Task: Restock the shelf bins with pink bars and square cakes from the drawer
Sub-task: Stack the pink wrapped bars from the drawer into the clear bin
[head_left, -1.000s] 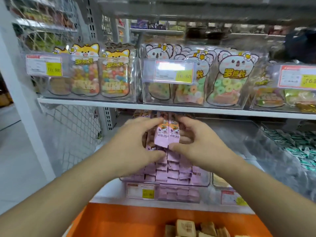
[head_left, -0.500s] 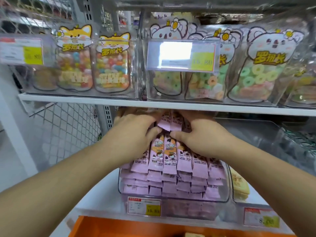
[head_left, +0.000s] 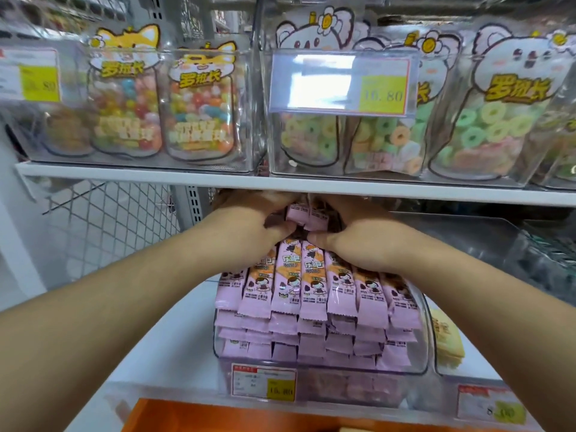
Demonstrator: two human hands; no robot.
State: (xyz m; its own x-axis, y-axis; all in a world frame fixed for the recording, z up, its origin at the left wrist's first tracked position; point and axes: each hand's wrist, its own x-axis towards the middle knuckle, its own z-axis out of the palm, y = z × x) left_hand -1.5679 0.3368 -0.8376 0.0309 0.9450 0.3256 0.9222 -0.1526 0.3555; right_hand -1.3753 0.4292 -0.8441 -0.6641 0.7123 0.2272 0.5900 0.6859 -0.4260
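- My pink bars (head_left: 314, 288) are in glossy, crinkled plastic wrappers.
- The clear bin (head_left: 324, 386) holding them is smooth, shiny hard plastic.
- The white shelf edge (head_left: 156, 177) above looks smooth and matt.
- The grey mesh panel (head_left: 106, 226) at far left is painted metal wire.

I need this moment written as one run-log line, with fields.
stage: loading pink bars | left hand: grips bars | right hand: grips bars | place: rear of clear bin, under shelf | bin: stacked high

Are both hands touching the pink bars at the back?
Touching. The head view shows the left hand and right hand pinching the pink bars from either side under the shelf.
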